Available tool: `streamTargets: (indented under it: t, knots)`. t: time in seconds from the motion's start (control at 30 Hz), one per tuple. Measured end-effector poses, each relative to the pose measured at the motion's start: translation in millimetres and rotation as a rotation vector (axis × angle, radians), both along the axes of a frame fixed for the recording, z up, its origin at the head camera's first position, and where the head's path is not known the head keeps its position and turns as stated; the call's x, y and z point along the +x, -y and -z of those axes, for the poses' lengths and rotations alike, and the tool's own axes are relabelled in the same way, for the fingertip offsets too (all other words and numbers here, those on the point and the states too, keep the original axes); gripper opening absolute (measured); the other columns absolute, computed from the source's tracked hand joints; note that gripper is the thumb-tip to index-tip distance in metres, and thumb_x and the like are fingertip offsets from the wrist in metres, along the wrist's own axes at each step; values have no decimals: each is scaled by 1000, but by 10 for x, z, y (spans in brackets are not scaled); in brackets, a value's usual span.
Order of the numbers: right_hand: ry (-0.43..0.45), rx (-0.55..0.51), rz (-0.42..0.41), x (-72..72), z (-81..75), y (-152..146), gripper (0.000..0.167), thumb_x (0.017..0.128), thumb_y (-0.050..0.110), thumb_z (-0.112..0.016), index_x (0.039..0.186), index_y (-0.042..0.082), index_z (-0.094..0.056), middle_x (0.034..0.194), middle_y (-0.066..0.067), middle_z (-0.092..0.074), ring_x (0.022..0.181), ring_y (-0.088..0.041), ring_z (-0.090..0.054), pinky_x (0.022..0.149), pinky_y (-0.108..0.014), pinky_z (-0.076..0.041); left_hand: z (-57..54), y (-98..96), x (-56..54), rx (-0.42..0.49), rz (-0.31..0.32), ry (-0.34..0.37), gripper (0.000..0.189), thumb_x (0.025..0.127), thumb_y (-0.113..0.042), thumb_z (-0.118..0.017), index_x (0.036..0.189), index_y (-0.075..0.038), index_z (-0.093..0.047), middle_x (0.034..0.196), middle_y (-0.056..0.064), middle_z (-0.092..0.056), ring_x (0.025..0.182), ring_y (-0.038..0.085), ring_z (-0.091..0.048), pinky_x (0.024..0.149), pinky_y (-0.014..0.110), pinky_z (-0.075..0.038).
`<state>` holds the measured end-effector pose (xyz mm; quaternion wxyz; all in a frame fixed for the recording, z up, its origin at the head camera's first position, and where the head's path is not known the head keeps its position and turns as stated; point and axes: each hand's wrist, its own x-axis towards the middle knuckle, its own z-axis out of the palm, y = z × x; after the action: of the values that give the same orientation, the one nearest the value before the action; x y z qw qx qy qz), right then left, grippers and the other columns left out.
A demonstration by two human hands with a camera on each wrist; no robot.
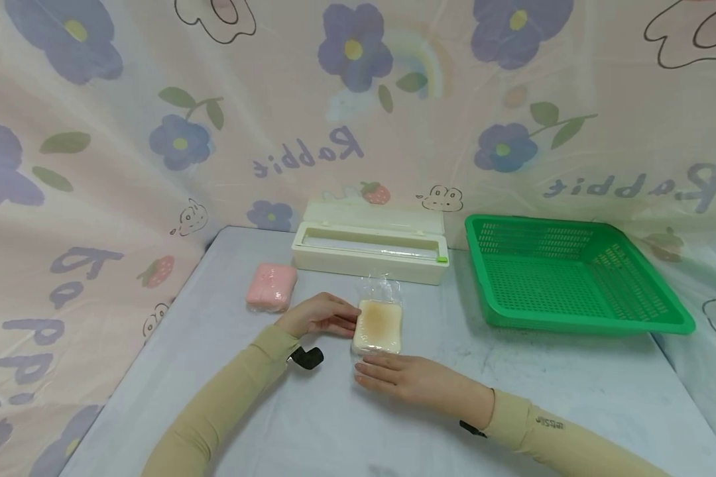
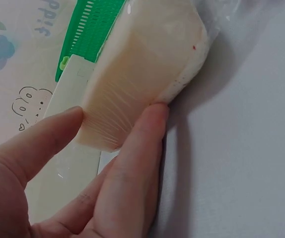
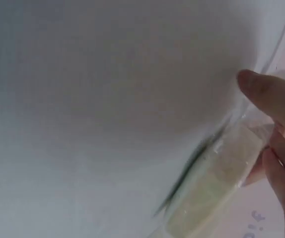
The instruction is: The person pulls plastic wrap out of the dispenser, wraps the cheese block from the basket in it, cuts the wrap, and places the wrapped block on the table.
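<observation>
A toast-shaped slice of bread (image 1: pixel 379 326), pale with a browned middle, lies wrapped in clear film on the table. Loose film sticks out past its far edge. My left hand (image 1: pixel 321 315) pinches the slice at its left side; in the left wrist view, fingertips (image 2: pixel 155 111) press its edge and the film creases there. My right hand (image 1: pixel 412 384) is at the near edge, fingers fairly straight and pointing left. Seen from the right wrist, thumb and fingers stand beside the wrapped slice (image 3: pixel 212 183), close to its film.
Behind the slice stands a cream cling film dispenser (image 1: pixel 370 265), lid raised, with a film roll inside and a green slider (image 1: pixel 442 259). A pink wrapped block (image 1: pixel 272 287) lies to the left. A green plastic basket (image 1: pixel 573 324) sits at the right. A patterned curtain surrounds the table.
</observation>
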<state>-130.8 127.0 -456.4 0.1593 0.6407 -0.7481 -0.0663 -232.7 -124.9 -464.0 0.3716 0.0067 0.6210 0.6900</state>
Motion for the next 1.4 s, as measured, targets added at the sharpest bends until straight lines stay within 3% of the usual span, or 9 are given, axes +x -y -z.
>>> streamTargets:
  t: [0.17,0.37,0.47,0.57,0.73,0.87,1.07,1.27,1.4]
  knots:
    - [-26,24,-12,5,49,45,48,89,10,-61,136,9,-53,140,-6,-50,130,-18,-44,107,-30,-36,-16,-8,13,-6,-16,8,28,92,-3,-62,112,15,-59,100,23,-67,85,29,-68,83,42,-54]
    - [-50,-37,-58,-24,30,58,39,85,7,-62,123,8,-63,128,-6,-60,122,-17,-52,105,-30,-39,-9,-3,9,-3,-33,15,26,92,-2,-61,112,15,-59,99,23,-67,84,29,-68,82,42,-55]
    - [39,-149,-73,-64,14,72,32,83,3,-65,115,6,-66,120,-6,-64,115,-17,-57,102,-28,-42,-17,-2,2,-8,-42,16,27,91,-2,-62,112,15,-59,96,22,-68,83,28,-68,81,41,-55]
    - [237,-309,-56,-119,11,100,29,80,-2,-71,107,6,-68,112,-3,-66,109,-18,-60,98,-27,-45,-23,-6,-4,-12,-48,21,27,91,-1,-62,112,15,-59,94,21,-68,82,27,-68,81,40,-55]
    - [620,-588,85,-201,31,157,23,80,-4,-73,99,9,-70,100,4,-68,100,-13,-61,89,-27,-49,-17,2,2,-16,-41,4,25,92,-1,-61,111,14,-60,94,20,-69,82,26,-68,81,39,-56]
    - [796,-770,282,-239,40,198,19,80,0,-76,94,11,-71,92,7,-68,84,-10,-60,73,-29,-52,-4,10,11,-20,-39,-13,24,92,0,-61,111,13,-60,96,20,-68,83,27,-68,81,40,-55]
    - [849,-874,550,-310,56,248,11,79,9,-79,87,15,-74,84,11,-67,76,-11,-56,64,-32,-49,-6,-1,20,-28,-39,-13,27,91,0,-61,114,14,-58,100,22,-67,84,28,-68,82,40,-55]
    - [803,-901,632,-433,161,241,12,73,12,-84,80,17,-74,81,12,-65,81,-17,-52,71,-39,-43,19,-26,20,-13,-46,-12,28,92,2,-60,116,16,-55,100,22,-67,85,29,-68,83,42,-54]
    - [797,-901,680,-505,222,220,17,68,17,-88,78,17,-73,82,9,-62,84,-17,-46,74,-36,-37,46,-30,14,-1,-53,-12,27,92,3,-60,115,16,-55,100,23,-67,85,30,-68,82,43,-55]
